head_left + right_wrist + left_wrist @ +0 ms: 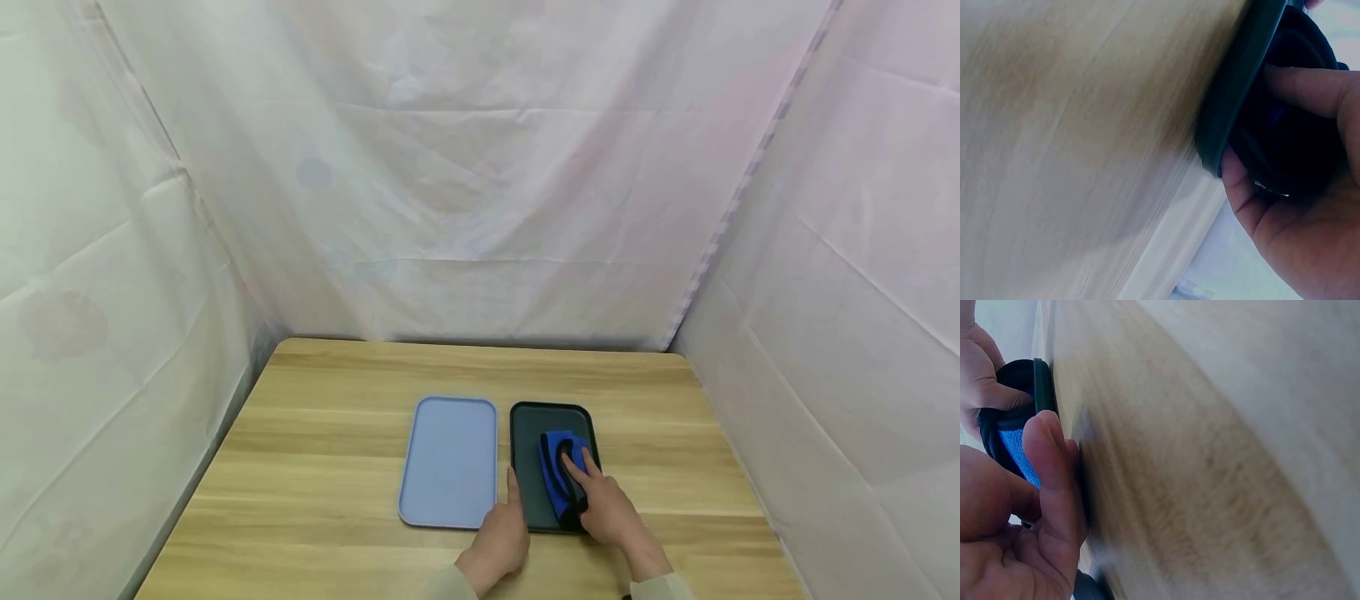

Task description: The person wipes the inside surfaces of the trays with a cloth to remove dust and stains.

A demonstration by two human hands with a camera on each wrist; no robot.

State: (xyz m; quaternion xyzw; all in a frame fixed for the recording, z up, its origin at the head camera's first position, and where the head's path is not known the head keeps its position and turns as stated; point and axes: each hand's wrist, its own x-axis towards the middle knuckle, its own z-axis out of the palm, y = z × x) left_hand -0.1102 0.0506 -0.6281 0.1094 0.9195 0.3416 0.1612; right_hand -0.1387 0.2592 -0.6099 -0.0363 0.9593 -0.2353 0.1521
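Note:
A dark green tray (528, 442) lies on the table, right of centre. On its right half rests a folded blue fabric piece with black trim (552, 454); its exact kind does not show. My right hand (611, 510) grips this piece, two fingers spread over its top and the thumb at its near end. In the right wrist view the thumb presses into the black edging (1297, 37), close to the tray's rim (1222, 112). My left hand (501, 533) is at the tray's near left side, index finger extended along the rim.
A light blue tray (450, 458) lies flat just left of the dark one, a narrow gap between them. The wood-grain table (322, 467) extends to both sides. White fabric sheets (480, 208) hang behind the table and along its left and right.

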